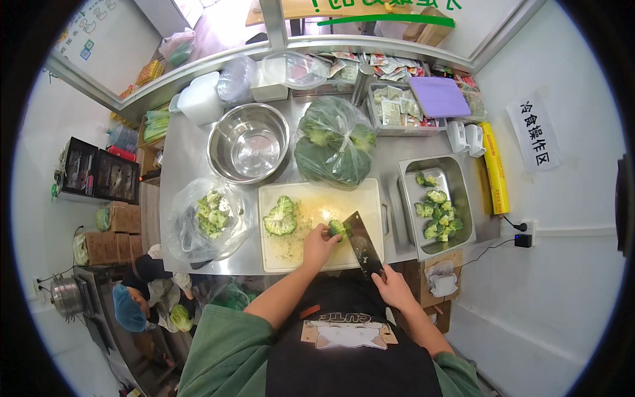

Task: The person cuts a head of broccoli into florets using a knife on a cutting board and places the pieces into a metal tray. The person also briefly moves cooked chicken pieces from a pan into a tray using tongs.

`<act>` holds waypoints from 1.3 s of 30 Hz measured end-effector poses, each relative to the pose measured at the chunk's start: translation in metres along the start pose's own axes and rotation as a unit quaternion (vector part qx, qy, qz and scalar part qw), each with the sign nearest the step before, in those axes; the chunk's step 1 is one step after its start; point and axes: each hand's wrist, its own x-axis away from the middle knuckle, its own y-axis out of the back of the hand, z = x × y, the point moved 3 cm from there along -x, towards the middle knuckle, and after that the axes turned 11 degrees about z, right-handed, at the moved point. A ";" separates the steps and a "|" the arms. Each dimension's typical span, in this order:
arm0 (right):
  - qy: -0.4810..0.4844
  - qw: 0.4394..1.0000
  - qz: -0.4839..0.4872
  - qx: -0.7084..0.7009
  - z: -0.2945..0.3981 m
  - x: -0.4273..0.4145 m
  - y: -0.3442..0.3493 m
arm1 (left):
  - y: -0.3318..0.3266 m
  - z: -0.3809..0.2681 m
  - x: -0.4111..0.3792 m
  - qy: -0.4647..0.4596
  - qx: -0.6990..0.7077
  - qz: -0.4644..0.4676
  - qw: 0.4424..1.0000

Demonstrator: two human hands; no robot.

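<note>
My left hand [320, 245] holds a small broccoli floret [337, 229] between thumb and fingers, just over the cutting board [317, 258]. In my right hand [394, 287] is the handle of a cleaver [363, 243], its blade slanting up and left across the board's right side, close beside the floret. A larger cut piece of broccoli [281, 217] lies on the left of the board among green crumbs. To the right, a steel pan [412, 238] holds several florets [440, 213]. Left of the board, broccoli trimmings [212, 216] sit in an opened clear plastic bag [181, 238].
A steel bowl [248, 144] and a plastic bag of broccoli heads [336, 144] stand behind the board. At the back are a tub of sachets [397, 106], a purple lid [439, 97] and clear containers [238, 79]. At lower left, a co-worker [149, 297] in a blue hair cover handles a cabbage [181, 318].
</note>
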 end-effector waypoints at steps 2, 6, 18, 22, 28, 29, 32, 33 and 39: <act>0.010 1.000 0.007 0.001 -0.005 -0.005 -0.001 | 0.002 -0.005 0.002 0.002 0.001 0.000 1.000; 0.013 0.999 0.034 0.010 -0.007 -0.023 -0.010 | 0.004 -0.009 0.006 -0.005 -0.003 -0.003 1.000; 0.084 0.993 -0.045 0.063 -0.006 -0.081 -0.035 | 0.025 0.058 0.010 0.074 0.156 -0.052 0.984; 0.115 0.973 -0.081 0.183 -0.009 -0.062 -0.017 | 0.033 0.050 0.008 0.067 0.167 -0.050 0.982; 0.128 0.975 -0.024 0.182 0.006 -0.035 -0.018 | 0.033 0.023 0.012 0.062 0.060 -0.031 0.996; 0.137 0.972 -0.023 0.188 0.012 -0.030 -0.017 | 0.033 0.028 0.011 0.042 0.060 -0.027 0.997; 0.155 0.965 -0.019 0.213 0.023 -0.016 -0.017 | 0.033 0.036 0.012 -0.023 0.041 -0.054 0.997; 0.157 0.961 -0.020 0.226 0.023 -0.014 -0.018 | 0.035 0.034 0.012 -0.047 0.032 -0.068 0.996; 0.119 0.957 -0.007 0.263 0.029 -0.009 -0.019 | 0.040 0.026 0.012 0.008 0.027 -0.046 0.999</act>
